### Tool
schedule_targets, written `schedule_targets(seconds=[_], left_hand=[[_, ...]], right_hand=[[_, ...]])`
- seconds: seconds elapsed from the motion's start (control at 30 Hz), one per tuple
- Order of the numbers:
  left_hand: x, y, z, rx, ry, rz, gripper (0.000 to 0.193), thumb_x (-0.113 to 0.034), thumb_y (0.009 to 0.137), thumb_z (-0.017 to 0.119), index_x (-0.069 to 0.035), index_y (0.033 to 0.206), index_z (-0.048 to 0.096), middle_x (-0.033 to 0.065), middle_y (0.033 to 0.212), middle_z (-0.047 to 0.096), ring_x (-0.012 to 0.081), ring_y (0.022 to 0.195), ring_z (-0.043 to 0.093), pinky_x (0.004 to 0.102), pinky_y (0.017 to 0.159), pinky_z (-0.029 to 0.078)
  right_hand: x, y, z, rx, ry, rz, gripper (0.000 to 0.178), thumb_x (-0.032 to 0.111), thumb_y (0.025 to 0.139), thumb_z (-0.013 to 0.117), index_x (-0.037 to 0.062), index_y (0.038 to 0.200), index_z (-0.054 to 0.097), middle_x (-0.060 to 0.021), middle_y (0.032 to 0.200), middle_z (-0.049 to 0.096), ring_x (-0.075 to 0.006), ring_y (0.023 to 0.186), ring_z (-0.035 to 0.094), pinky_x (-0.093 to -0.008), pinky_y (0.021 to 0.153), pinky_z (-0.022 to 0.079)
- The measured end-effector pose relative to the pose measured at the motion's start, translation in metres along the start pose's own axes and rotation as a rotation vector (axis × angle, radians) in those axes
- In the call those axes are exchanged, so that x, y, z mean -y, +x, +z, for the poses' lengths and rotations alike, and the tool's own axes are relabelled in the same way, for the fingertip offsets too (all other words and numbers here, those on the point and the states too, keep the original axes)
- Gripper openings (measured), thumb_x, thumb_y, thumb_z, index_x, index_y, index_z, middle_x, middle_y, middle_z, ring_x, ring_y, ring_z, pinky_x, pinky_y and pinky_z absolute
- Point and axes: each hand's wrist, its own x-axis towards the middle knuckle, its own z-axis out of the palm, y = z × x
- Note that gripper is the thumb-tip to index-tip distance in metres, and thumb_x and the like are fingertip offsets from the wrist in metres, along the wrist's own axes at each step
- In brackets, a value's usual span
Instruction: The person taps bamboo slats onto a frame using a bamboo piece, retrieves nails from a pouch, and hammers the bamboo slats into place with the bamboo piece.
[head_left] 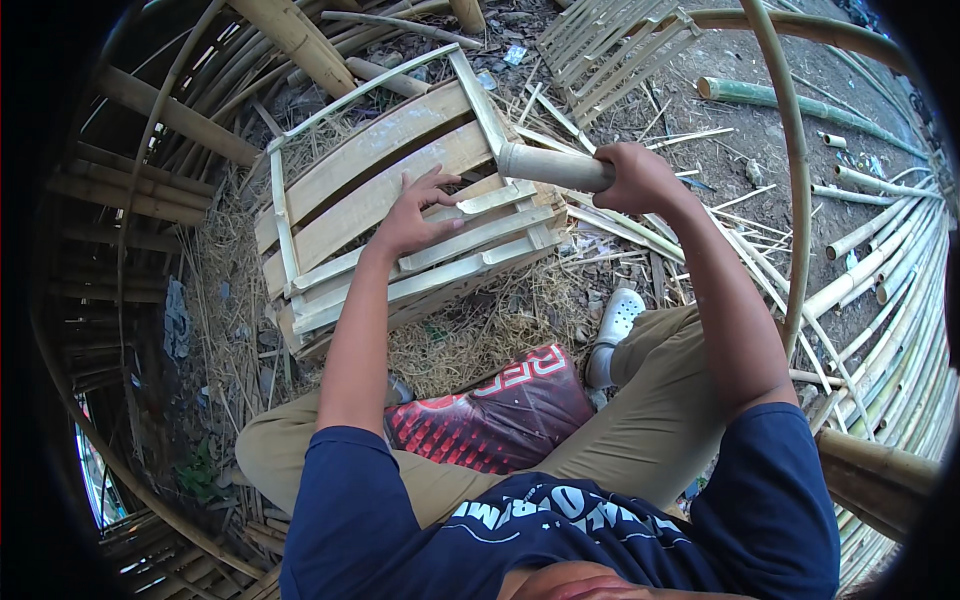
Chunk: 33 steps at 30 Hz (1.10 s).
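In front of me stands a slatted crate (345, 220) of wide pale boards and narrow split-bamboo strips, tilted so its long side slants up to the right. My left hand (415, 215) lies on its near strips with fingers spread, gripping nothing. Wrapped in a fist, my right hand (640, 178) holds a short, thick bamboo piece (555, 167) about level. The far end of that piece is at the crate's right corner, over or against a strip; I cannot tell whether they touch.
Beyond the crate, a slatted bamboo frame (615, 55) lies on the ground. Long bamboo poles (900, 290) are stacked at the right, and an upright curved pole (797, 180) stands beside my right arm. A red and dark printed cloth (495, 415) is between my legs. Loose strips and shavings litter the ground.
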Motion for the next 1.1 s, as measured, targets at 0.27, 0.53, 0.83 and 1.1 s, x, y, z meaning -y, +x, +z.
schedule_targets(seconds=[0.27,0.53,0.83,1.1], left_hand=[[0.000,-0.006,-0.002,0.030,0.010,-0.020,0.025,-0.026,0.078,0.088,-0.015,0.096,0.074,0.0042,0.145,0.062,0.0280,0.154,0.035,0.0600,0.128,-0.008],[0.011,-0.007,0.006,0.001,-0.048,0.032,0.023,-0.023,0.079,0.087,-0.015,0.093,0.071,0.0041,0.144,0.063,0.0288,0.151,0.039,0.0610,0.128,-0.007],[0.012,-0.007,0.008,-0.036,-0.029,0.020,0.025,-0.032,0.079,0.088,-0.015,0.092,0.074,0.0045,0.147,0.060,0.0254,0.151,0.039,0.0578,0.129,-0.007],[0.010,-0.006,0.007,-0.026,-0.023,0.003,0.029,-0.037,0.079,0.088,-0.015,0.094,0.076,0.0032,0.147,0.061,0.0244,0.151,0.039,0.0574,0.129,-0.008]], right_hand=[[-0.003,0.001,0.001,-0.034,-0.044,-0.028,0.044,0.022,0.064,0.078,0.0028,0.104,0.074,-0.0167,0.094,0.073,-0.0342,0.090,0.072,-0.0430,0.081,0.056],[-0.007,0.003,0.011,-0.119,-0.022,-0.129,0.043,0.020,0.064,0.078,0.0009,0.102,0.071,-0.0178,0.085,0.072,-0.0347,0.081,0.071,-0.0435,0.075,0.054],[-0.007,0.005,0.013,-0.040,0.048,-0.113,0.041,0.018,0.064,0.077,-0.0009,0.099,0.069,-0.0183,0.081,0.069,-0.0337,0.076,0.069,-0.0423,0.073,0.053],[-0.016,0.006,0.016,-0.084,0.024,-0.157,0.041,0.018,0.063,0.077,-0.0012,0.098,0.070,-0.0189,0.081,0.069,-0.0341,0.076,0.068,-0.0428,0.074,0.053]])
